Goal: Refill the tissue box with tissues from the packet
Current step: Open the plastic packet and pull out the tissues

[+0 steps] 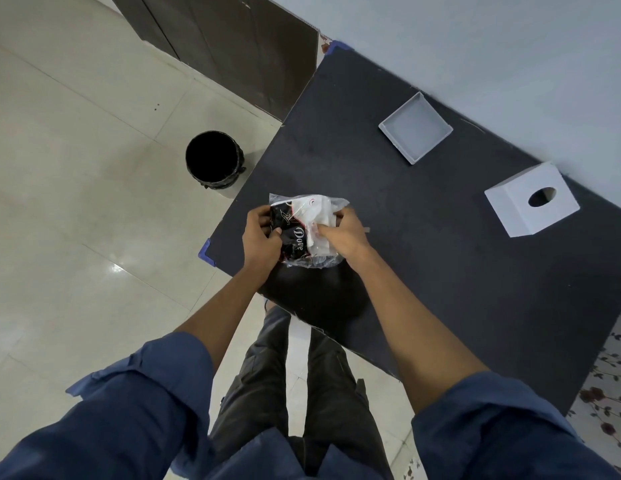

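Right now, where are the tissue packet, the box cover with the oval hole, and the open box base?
tissue packet [304,233]: head view, on its printed plastic wrap between the two hands.
box cover [531,202]: head view, on its top face beside the oval hole.
box base [414,131]: head view, on its bare inner floor.

The person wears a dark blue shirt; its sleeves [146,393] are rolled up, with folded cuffs, leaving both forearms bare. The trousers [302,393] are dark grey, almost black, with a slight shine.
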